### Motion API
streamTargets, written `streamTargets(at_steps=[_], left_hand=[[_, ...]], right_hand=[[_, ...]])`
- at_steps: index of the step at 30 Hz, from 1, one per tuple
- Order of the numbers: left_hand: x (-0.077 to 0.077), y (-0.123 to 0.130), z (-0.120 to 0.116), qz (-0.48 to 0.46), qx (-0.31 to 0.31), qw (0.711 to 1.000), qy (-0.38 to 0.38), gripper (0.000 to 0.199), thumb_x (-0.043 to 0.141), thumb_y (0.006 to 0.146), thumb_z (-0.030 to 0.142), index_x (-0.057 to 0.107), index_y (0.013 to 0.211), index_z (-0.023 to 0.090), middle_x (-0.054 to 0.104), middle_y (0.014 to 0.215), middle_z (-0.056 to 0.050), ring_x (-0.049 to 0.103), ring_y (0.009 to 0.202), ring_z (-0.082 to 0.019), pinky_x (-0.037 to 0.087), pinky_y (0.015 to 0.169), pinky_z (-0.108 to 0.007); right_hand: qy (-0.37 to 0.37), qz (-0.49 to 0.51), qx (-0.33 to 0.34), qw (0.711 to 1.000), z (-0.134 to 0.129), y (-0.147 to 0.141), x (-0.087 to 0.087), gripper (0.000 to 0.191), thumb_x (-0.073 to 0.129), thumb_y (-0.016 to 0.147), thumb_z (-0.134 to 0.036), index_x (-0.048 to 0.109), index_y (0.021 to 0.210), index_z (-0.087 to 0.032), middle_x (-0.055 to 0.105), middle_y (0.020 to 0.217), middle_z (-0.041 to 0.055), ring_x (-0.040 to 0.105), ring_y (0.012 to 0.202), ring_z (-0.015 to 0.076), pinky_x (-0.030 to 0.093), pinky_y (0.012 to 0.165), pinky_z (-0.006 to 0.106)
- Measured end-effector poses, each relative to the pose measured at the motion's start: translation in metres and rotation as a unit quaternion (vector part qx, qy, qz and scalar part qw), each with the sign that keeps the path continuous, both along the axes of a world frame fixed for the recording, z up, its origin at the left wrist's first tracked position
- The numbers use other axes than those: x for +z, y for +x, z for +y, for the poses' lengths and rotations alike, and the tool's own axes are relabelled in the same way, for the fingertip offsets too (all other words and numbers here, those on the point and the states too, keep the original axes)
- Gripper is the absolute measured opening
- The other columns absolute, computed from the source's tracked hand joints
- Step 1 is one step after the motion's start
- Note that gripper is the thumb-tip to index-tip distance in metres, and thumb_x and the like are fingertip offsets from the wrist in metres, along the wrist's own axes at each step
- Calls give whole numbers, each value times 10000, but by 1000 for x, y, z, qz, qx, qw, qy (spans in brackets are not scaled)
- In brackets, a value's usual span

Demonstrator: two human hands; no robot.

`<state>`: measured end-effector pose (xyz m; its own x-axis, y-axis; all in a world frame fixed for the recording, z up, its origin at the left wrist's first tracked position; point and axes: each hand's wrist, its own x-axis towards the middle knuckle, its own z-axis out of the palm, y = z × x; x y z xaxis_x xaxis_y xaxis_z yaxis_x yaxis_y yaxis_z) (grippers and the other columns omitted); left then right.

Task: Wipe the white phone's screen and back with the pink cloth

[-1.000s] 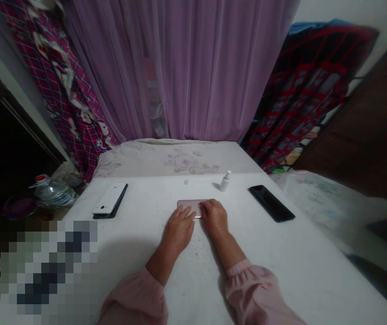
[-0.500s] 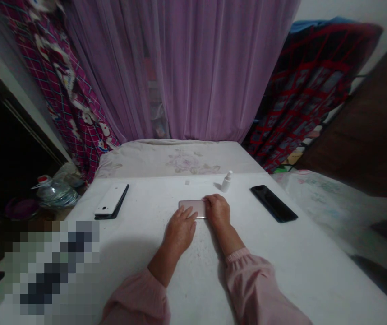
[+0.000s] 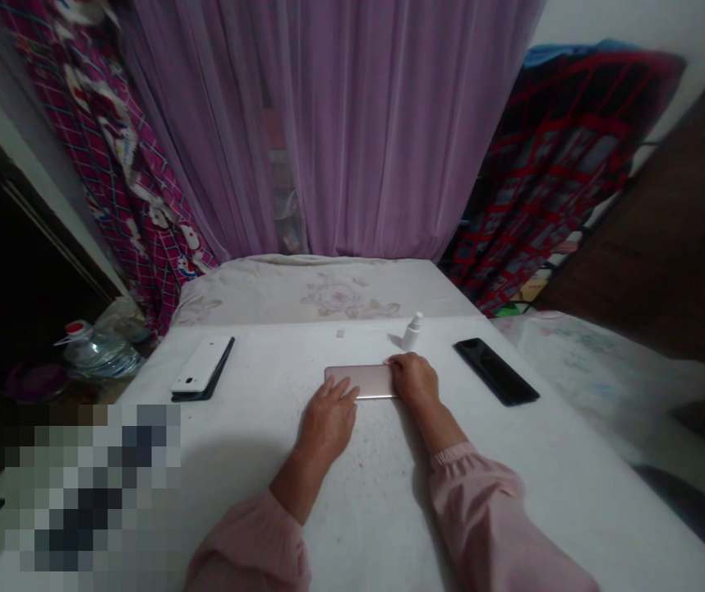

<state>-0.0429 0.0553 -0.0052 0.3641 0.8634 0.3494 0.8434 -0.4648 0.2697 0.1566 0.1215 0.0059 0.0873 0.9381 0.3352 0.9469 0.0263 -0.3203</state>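
Note:
A pinkish phone [image 3: 372,381] lies flat on the white table cover [image 3: 365,493], its long side running left to right. My left hand [image 3: 329,415] rests on its left end with the fingers spread over the surface. At the right end is my right hand [image 3: 415,381], its fingers bent together at the phone's edge; what they pinch, if anything, is too small to make out. A small white bottle [image 3: 412,332] stands just behind my right hand.
A white phone [image 3: 200,367] lies on a dark one at the left; a black phone [image 3: 495,372] lies at the right. A small square piece [image 3: 340,334] sits behind the pink phone. Purple curtains [image 3: 377,131] hang beyond. A water bottle [image 3: 99,352] stands left of the table.
My right hand has moved to the right along the pink phone, and more of the phone's surface shows between my hands. My left hand has stayed in place.

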Motion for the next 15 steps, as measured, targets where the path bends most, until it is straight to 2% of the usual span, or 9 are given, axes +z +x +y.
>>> streamTargets(at_steps=[3, 6, 8, 10, 12, 15], left_hand=[[-1, 0, 0, -6, -1, 1000, 2, 359, 495, 912, 168, 643, 1236, 203, 616, 1321, -84, 501, 1287, -270, 463, 1060, -454], [-2, 0, -1, -12, 2, 1000, 9, 356, 496, 912, 168, 643, 1234, 205, 618, 1319, -73, 503, 1284, -270, 459, 1067, -453], [-1, 0, -2, -15, 6, 1000, 10, 355, 502, 908, 163, 644, 1232, 196, 616, 1320, -75, 501, 1283, -273, 453, 1076, -452], [0, 0, -2, -17, 6, 1000, 9, 354, 515, 898, 154, 646, 1224, 194, 614, 1320, -81, 504, 1278, -273, 452, 1076, -452], [1, 0, -3, -21, 7, 1000, 11, 353, 535, 881, 145, 652, 1210, 202, 600, 1333, -95, 515, 1265, -272, 461, 1065, -456], [0, -1, -2, -43, 11, 999, 22, 336, 557, 860, 131, 669, 1167, 207, 582, 1342, -117, 539, 1240, -274, 480, 1042, -463]], right_hand=[[16, -7, -7, 1000, -9, 10, -1, 194, 584, 888, -269, 772, 923, -234, 721, 933, 80, 616, 843, 221, 399, 703, 304], [87, -8, 2, 996, -19, 10, -4, 239, 571, 886, -271, 740, 1044, -211, 693, 1088, 108, 598, 969, 254, 417, 777, 346], [126, -6, 49, 991, -25, 7, -5, 284, 552, 876, -216, 709, 1112, -203, 675, 1148, 112, 584, 1033, 253, 429, 833, 365], [133, -13, 133, 982, -30, 1, -6, 308, 533, 879, -197, 685, 1147, -197, 664, 1189, 111, 579, 1078, 241, 434, 900, 376], [115, -34, 212, 970, -33, -5, -7, 306, 528, 899, -234, 667, 1168, -193, 644, 1244, 116, 567, 1135, 243, 410, 986, 403], [76, -71, 253, 962, -35, -10, -6, 349, 544, 914, -342, 641, 1204, -175, 607, 1303, 149, 536, 1207, 280, 345, 1069, 467]])
